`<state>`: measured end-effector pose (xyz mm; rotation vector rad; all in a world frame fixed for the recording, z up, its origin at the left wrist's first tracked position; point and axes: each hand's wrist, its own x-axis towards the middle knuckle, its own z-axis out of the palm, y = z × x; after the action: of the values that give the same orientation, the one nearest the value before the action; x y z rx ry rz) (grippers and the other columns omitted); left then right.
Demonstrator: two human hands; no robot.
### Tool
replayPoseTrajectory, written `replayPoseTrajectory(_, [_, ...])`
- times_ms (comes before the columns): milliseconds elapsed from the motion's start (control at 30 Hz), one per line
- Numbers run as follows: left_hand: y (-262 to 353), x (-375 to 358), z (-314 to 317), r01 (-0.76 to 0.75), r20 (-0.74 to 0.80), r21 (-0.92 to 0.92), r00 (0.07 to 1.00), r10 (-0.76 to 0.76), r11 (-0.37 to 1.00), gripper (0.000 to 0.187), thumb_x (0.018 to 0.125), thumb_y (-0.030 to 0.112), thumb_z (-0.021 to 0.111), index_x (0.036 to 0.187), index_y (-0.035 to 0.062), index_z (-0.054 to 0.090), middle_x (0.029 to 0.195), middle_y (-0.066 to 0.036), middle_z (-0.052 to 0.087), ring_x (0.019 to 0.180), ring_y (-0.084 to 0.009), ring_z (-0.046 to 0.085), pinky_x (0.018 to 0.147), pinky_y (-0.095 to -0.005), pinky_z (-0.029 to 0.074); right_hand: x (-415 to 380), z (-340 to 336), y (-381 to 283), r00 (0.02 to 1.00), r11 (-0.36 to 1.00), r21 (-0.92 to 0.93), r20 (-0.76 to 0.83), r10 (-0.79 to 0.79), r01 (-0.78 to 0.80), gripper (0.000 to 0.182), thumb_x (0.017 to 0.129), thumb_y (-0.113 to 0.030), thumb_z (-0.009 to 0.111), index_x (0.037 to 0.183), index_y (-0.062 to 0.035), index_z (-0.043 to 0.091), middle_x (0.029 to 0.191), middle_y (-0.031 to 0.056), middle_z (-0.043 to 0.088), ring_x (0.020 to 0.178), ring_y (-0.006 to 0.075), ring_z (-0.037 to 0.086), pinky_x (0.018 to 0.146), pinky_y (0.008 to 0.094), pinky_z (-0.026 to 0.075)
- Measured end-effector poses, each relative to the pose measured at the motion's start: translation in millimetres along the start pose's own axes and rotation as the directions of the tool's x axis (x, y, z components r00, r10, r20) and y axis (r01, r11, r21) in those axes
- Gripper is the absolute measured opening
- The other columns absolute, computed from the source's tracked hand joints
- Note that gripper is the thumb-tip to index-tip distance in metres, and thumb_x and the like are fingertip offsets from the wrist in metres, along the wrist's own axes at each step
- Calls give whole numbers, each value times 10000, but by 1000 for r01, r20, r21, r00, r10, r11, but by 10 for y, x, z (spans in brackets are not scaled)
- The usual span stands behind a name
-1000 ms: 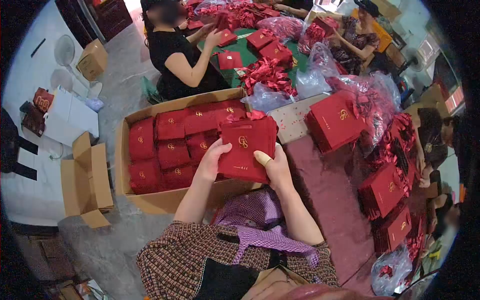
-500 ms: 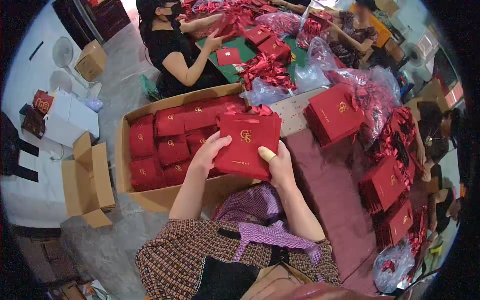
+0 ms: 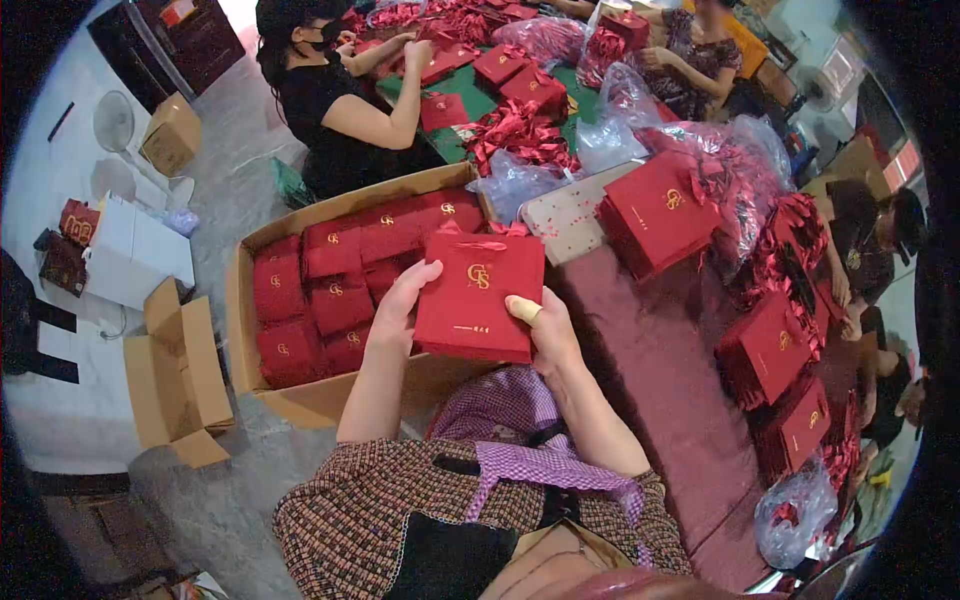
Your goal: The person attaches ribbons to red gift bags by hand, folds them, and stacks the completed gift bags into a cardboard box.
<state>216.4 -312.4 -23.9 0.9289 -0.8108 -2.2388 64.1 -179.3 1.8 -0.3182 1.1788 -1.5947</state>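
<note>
A squared stack of red paper gift bags [image 3: 478, 312] with gold lettering and red ribbon handles is held in front of my body. On its left side, my left hand [image 3: 402, 300] grips the edge with the thumb near the top. My right hand [image 3: 548, 328], its thumb wrapped in a yellowish covering, clasps the right edge. Just beyond the stack on the left is an open cardboard box [image 3: 320, 402]. Rows of similar red bags [image 3: 334, 240] fill it, some hidden behind the held stack.
To the right, a table with a dark red cloth [image 3: 650, 330] bears further stacks of red bags [image 3: 662, 215] and clear plastic bags [image 3: 795, 515]. A co-worker in black [image 3: 345, 110] handles red items at a green table [image 3: 450, 145]. An open carton [image 3: 180, 375] lies on the left floor.
The held bags shifted slightly left, and their edges look more even. The co-worker in black has drawn an arm back from the red ribbons. My view moved slightly.
</note>
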Motion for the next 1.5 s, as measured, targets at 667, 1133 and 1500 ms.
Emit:
replayPoseTrajectory(667, [-193,218,-332,-74,-36,133,996,79,988,491,892,334,589,1241,2,497,1256,-99,536,1131,-193,517,961,-332,412,-67,46,152,1000,996,-89,4,20,-20,396,822,-4,600,1186,25,448,1106,143,587,964,227,592,846,362,485])
replayPoseTrajectory(1133, [-226,219,-370,-98,-56,239,992,115,966,832,873,405,610,1387,-115,213,1397,-194,361,1278,-237,369,1039,-338,330,-136,41,164,997,991,-110,17,-72,73,479,795,-123,710,1185,8,463,1093,117,592,948,206,591,836,353,490])
replayPoseTrajectory(1500, [0,-7,-128,-107,159,125,983,87,986,371,944,342,517,1116,19,578,1086,-42,619,951,-132,590,858,-300,454,-164,36,176,998,998,-34,-7,-62,62,426,801,-117,696,1162,3,506,1066,99,606,938,196,593,838,347,485])
